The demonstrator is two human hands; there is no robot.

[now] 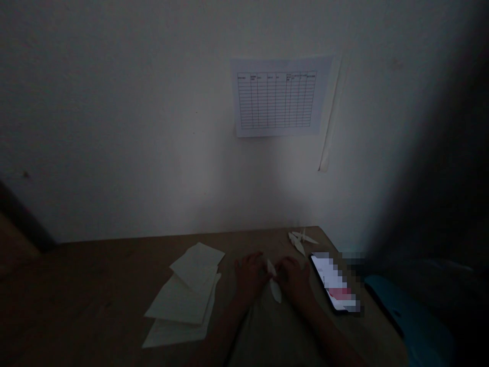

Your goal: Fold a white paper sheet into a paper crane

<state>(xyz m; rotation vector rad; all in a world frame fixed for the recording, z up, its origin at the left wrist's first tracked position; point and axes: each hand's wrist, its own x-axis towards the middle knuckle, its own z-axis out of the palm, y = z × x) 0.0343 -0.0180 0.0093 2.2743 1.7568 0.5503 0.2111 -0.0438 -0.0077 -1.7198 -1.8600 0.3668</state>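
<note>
- Bare forearms (330, 329) come in from the near edge and reach over the worktop (95, 290), which looks brown in this dim light.
- Between the two hands I can see a narrow piece of folded white paper (275, 291), pointed at its far end, with its near end showing below the fingers.
- From where I'm standing, the left hand (251, 276) has its grip closed to a pinch, thumb and fingertips on the paper's left edge.
- Across from it, the right hand (293, 276) pinches the other edge, its grip just as narrow.
- Off to the left lie several loose paper sheets (179, 302), overlapping in an untidy stack.
- Beyond the right hand, near the worktop's far corner, sit some pointed paper figures (297, 244).
- Just beside the right hand is a smartphone (329, 275), screen lit, part of it blurred into blocks.
- Above, a printed grid sheet (277, 102) hangs on the pale wall (114, 112).
</note>
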